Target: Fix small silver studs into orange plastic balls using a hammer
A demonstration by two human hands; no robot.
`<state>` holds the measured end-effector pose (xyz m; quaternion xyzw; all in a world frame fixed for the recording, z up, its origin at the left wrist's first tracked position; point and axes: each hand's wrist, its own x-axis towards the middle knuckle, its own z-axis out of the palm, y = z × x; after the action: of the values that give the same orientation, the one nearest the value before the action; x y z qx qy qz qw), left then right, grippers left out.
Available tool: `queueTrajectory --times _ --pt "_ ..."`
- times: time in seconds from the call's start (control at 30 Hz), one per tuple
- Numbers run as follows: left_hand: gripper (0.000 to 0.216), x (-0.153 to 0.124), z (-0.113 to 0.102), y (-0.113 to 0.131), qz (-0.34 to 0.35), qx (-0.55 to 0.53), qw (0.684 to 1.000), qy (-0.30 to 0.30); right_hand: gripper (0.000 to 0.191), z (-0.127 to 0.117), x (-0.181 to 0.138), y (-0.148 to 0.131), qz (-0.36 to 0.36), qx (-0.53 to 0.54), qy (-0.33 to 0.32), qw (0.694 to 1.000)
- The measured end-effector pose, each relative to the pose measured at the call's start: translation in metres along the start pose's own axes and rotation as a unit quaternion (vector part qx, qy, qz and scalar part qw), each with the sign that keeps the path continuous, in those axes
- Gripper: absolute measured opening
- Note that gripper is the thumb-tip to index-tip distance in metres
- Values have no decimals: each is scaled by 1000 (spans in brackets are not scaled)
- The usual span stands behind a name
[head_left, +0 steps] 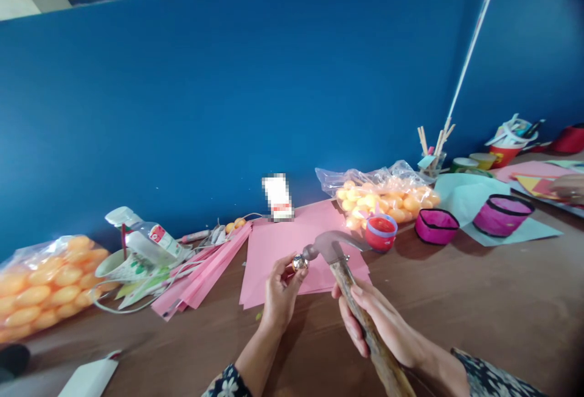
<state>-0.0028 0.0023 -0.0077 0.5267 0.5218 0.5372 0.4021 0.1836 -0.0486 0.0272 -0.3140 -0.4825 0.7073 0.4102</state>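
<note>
My right hand (365, 318) is wrapped round the wooden handle of a claw hammer (335, 246), which leans up and to the left over the table. My left hand (280, 293) pinches a small shiny metal ball (300, 262) between thumb and fingertips. The hammer's striking face is right beside the ball; whether they touch I cannot tell. Beneath both lie pink paper sheets (264, 263) on the brown table (438, 300). A small metallic bit (347, 258) shows by the hammer head, too small to name.
Bags of orange plastic eggs stand at left (41, 293) and back right (392, 196). A red tub (381, 233) and two magenta fabric rings (437, 225) are on the right. Leftward are a tilted bottle (157, 236) and pink strips (205, 275). Another person's hand (570, 189) shows far right.
</note>
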Motion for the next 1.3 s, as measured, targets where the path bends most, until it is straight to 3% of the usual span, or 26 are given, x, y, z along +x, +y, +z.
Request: queueTrajectory --times 0.83,1.03,1.3 --pt "39 1 4 -4 27 -54 998 -28 36 -1 1 4 27 0 -19 999" --pt "40 0 6 -2 4 -77 997 -7 36 0 1 3 8 8 0 1000" --pt "40 -1 6 2 -9 -88 996 -30 35 0 4 3 17 18 -10 1000"
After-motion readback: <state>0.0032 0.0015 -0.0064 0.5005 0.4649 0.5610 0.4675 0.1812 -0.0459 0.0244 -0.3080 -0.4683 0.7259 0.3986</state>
